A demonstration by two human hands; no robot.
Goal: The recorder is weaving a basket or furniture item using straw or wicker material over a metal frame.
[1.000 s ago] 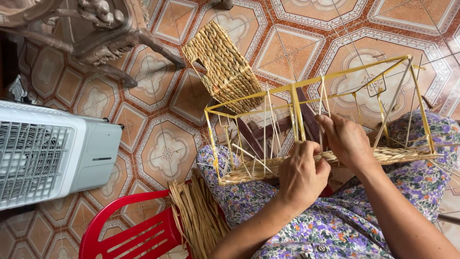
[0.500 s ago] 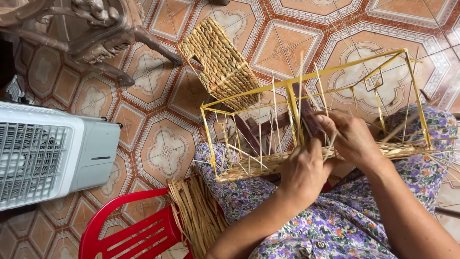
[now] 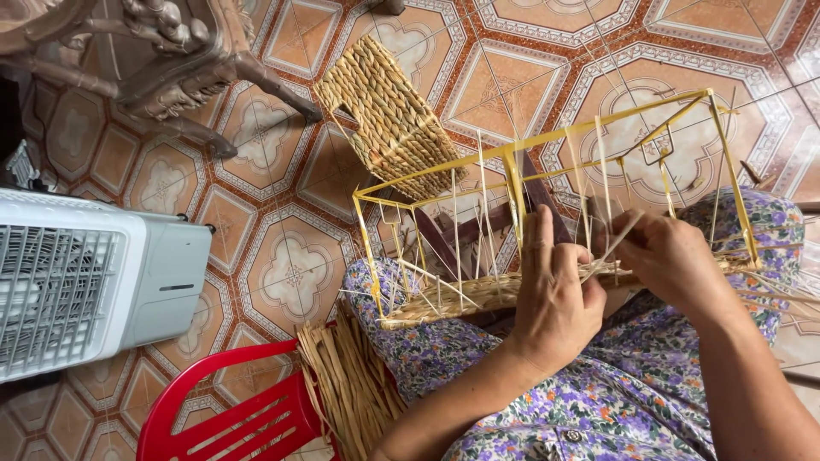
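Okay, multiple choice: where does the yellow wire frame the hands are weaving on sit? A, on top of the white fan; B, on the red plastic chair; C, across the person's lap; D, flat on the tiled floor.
C: the yellow wire frame lies across the flower-print lap, with the left hand and right hand working straw strands along its lower edge.

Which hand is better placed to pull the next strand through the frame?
Probably the right hand: its fingertips already pinch the strand at the weave's edge. The left hand lies flat against the woven row on the yellow frame, bracing it.
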